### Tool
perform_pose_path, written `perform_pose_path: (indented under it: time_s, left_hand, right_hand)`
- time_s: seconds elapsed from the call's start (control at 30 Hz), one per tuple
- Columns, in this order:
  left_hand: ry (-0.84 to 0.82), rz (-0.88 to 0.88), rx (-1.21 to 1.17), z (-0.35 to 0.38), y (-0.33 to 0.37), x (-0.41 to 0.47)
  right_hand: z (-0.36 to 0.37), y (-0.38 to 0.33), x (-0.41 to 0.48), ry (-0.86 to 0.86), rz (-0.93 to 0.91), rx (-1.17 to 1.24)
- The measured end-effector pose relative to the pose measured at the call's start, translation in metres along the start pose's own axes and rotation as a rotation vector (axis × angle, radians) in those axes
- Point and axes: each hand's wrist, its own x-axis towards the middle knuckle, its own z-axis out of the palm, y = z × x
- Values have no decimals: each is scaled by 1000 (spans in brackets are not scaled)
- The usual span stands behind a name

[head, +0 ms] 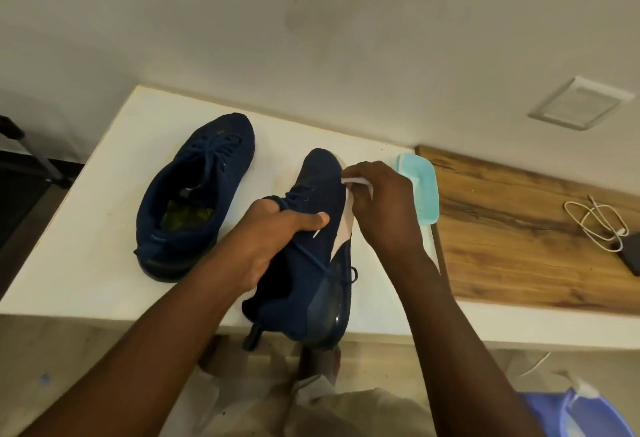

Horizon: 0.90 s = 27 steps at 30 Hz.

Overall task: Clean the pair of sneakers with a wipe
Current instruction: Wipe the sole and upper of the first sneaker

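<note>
Fingers (308, 221) of the left hand (263, 246) are gripping one sneaker (311, 291) steady while the right hand (384, 208) is pinching the wipe (356, 180) against it.

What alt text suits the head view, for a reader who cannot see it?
A left hand grips a navy sneaker while the right hand presses a white wipe to its pale side; the other sneaker stands on the white table.

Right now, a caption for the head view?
Navy sneaker gripped by left hand, right hand pressing a wipe to its side.
</note>
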Motion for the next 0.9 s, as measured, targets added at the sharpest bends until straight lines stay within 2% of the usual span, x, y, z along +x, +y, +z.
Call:
perform_pose_path:
  time_s: [0.1,0.2,0.27,0.3,0.33,0.43,0.47,0.57,0.67,0.77,0.9]
  left_hand:
    - [47,80,418,-16,9,-19]
    - [317,253,1035,-20,19,-38]
    - [490,465,1201,-13,22,-45]
    - [507,548,1191,-9,21,-46]
    - [457,594,1162,-2,18,-46]
    - [171,547,1226,22,-2,-32]
    - [143,539,1246,26,-11,-25]
    - [215,624,1140,24,-24,-14]
    - [260,630,920,23,-22,-12]
    - [280,655,849,25,-26,-6]
    - [278,708,753,24,-30,0]
  right_hand:
    - [-3,3,-6,-1,8,87]
    - [-3,3,-10,-9,-5,90]
    - [0,3,-13,-18,-8,89]
    - [2,3,-14,-22,3,102]
    - [2,3,-15,-22,21,126]
    - [-1,-3,-12,-20,1,187]
    - [-2,-4,-11,-32,-31,183]
    - [-6,-4,-9,-104,-59,107]
    - [-9,-2,-6,-126,-15,54]
    - [0,-12,9,-96,-33,26]
    - [7,-22,7,-194,-57,-91]
